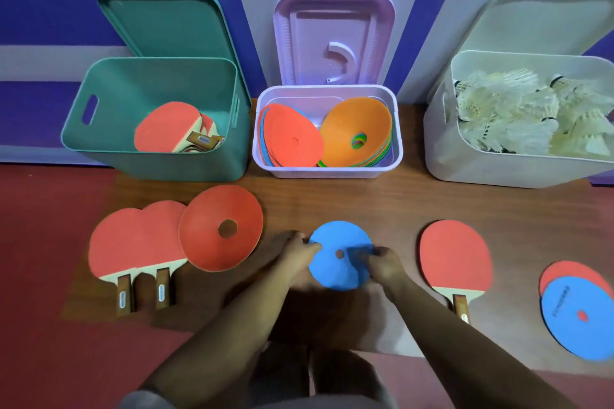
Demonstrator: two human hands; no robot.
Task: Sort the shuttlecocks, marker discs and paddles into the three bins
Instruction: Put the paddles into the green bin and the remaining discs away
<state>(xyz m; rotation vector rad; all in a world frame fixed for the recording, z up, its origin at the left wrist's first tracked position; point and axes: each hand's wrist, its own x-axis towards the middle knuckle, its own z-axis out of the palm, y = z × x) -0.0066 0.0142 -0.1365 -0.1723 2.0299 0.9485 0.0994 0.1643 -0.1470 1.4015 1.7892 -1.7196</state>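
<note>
A blue marker disc is held at the middle of the wooden mat, my left hand pinching its left edge and my right hand gripping its right edge. A red disc lies to the left, overlapping two red paddles. One more red paddle lies to the right. At the far right a blue disc rests on a red one. The green bin holds paddles, the lilac bin holds discs, and the white bin holds shuttlecocks.
All three bins stand in a row along the blue and grey wall, with their lids propped open behind them. The wooden mat lies on a red floor. My knees show at the bottom edge.
</note>
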